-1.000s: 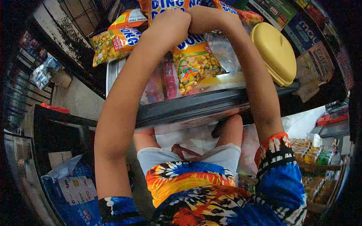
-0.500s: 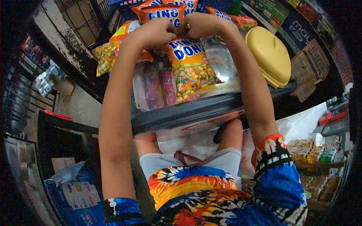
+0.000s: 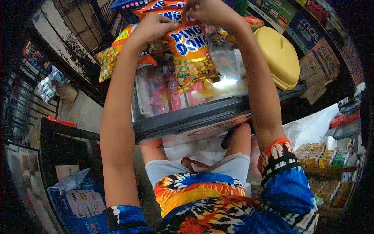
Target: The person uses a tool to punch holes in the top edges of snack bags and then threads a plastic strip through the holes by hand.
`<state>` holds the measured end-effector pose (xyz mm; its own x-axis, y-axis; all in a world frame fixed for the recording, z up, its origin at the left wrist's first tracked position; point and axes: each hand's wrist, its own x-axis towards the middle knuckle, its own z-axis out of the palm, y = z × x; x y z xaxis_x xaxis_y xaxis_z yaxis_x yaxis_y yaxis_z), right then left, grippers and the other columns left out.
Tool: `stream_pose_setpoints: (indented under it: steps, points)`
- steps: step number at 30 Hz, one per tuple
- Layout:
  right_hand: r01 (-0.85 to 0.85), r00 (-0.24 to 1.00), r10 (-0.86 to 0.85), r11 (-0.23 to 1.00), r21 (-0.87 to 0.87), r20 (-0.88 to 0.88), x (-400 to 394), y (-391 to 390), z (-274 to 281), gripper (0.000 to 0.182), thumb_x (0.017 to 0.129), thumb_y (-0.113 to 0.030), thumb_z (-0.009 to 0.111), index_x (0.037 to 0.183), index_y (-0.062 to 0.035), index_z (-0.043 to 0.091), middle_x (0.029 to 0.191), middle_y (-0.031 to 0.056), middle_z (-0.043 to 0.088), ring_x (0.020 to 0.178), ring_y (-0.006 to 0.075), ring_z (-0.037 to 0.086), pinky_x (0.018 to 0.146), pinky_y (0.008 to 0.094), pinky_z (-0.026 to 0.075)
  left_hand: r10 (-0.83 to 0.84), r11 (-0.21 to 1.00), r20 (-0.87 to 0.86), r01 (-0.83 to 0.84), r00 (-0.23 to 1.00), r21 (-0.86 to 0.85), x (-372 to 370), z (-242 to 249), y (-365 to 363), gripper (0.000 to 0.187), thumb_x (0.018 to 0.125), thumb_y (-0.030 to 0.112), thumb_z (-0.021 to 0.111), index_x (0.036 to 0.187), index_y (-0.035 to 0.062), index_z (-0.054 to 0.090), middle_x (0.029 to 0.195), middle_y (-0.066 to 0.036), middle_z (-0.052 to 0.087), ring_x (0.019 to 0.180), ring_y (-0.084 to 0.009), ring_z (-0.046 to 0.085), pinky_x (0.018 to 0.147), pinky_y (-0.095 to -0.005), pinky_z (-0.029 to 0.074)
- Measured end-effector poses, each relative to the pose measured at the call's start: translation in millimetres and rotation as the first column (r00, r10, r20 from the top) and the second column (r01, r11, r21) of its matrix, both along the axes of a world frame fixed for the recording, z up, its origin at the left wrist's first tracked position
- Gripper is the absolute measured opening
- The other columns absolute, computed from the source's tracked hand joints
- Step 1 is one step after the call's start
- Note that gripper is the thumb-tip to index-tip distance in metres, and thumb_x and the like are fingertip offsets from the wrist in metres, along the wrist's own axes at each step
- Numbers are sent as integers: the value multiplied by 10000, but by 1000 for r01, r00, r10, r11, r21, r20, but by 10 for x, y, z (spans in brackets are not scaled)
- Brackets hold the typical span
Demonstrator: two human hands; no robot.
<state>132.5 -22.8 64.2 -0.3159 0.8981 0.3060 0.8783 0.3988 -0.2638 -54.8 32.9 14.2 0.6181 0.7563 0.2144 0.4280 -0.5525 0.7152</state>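
While the left hand (image 3: 156, 28) and right hand (image 3: 213, 12) curl by its top, their grip unclear, an orange snack bag (image 3: 189, 46) of nuts (image 3: 199, 69) lies over a clear-topped case (image 3: 194, 115) holding pink packets (image 3: 173, 93).

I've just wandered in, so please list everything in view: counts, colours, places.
clear-topped case: 1, black-edged, centre
front snack bag: 1, orange, on the case
other snack bags: several, orange, behind and beside
container: 1, yellow, right of bags
basket: 1, blue, top
posters: at least 2, green and blue, upper right
paper: 1, brown, right
packed goods: many, yellow and green, lower right
package: 1, blue, lower left
shirt: 1, multicoloured, bottom
shorts: 1, pale, lower middle
left hand: 1, bare, front bag's top
right hand: 1, bare, near rear bags
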Motion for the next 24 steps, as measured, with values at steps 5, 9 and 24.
stream_pose_setpoints:
  steps: [5,9,24]
  points:
    - [91,716,176,936,340,-676,89,53,140,416,767,-323,651,975,31,586,806,134,634,648,148,572,577,290,453,56,998,136,-56,989,-4,65,-25,-29,325,815,296,605,946,2,647,803,-17,637,704,-87,562,672,-224,438]
    - [89,160,277,952,293,-948,120,-12,208,588,816,-553,460,899,11,604,670,95,607,543,126,531,482,244,400,39,999,157,-38,987,-12,118,-16,-30,323,813,294,603,946,2,647,813,-22,642,718,-90,565,685,-232,440]
    - [-83,980,42,974,-210,-193,50,-261,239,289,739,-237,636,922,-14,655,773,112,647,665,159,587,619,300,473,101,894,181,-169,978,415,163,71,-137,292,753,300,631,864,33,671,753,-114,652,666,-191,615,636,-304,464]
